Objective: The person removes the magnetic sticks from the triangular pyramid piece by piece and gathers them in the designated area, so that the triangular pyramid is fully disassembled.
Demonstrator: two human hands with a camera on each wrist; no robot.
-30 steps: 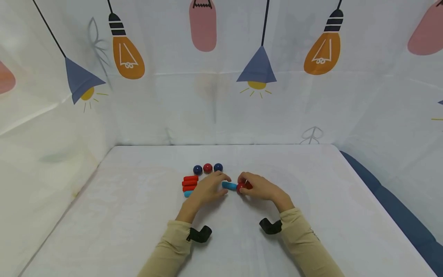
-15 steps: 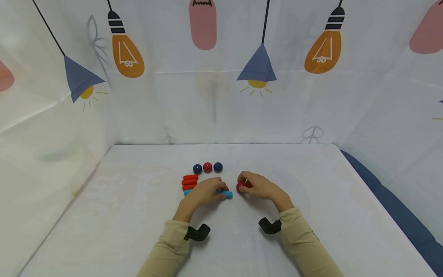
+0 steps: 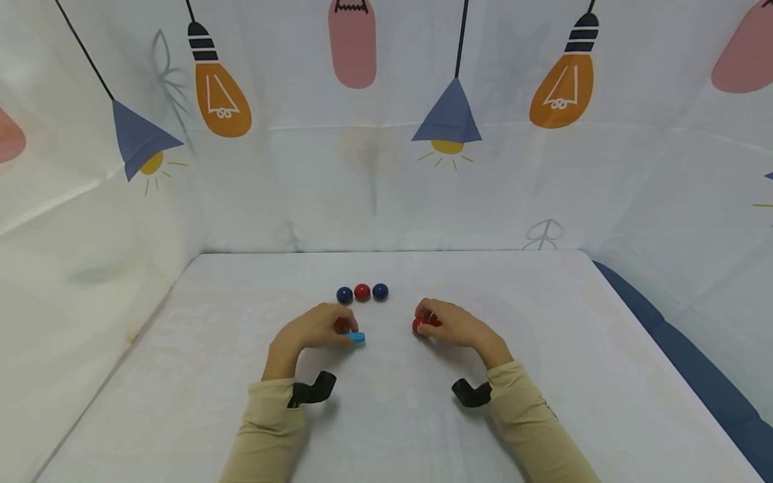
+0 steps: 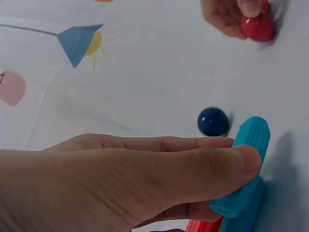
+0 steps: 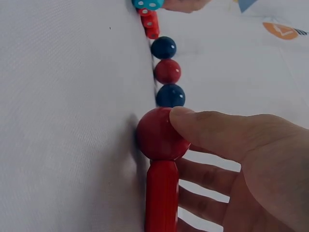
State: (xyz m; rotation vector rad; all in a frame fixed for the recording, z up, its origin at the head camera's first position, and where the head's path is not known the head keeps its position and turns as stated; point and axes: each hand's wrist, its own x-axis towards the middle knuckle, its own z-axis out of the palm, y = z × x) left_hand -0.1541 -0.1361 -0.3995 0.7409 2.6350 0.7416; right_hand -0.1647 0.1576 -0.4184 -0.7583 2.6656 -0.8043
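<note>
My left hand (image 3: 314, 329) pinches a light blue ribbed rod (image 4: 253, 133) between thumb and fingers. Close under it in the left wrist view lie a second light blue rod (image 4: 247, 210) and a red rod (image 4: 205, 225); in the head view the hand hides them. Further right, my right hand (image 3: 455, 325) holds a red ball (image 5: 157, 135) with the thumb against it. From that ball a red rod (image 5: 161, 198) extends along the fingers, touching the ball; whether the two are joined I cannot tell.
Two dark blue balls, left (image 3: 344, 295) and right (image 3: 380, 292), flank a red ball (image 3: 362, 292) in a row beyond the hands. The white table (image 3: 181, 376) meets a lamp-patterned cloth (image 3: 290, 188) at the back. A dark blue padded edge (image 3: 682, 349) runs along the right.
My left hand has taken the light blue rod away from the red ball and moved it left and slightly nearer, over the rod pile. The right hand has stayed in place.
</note>
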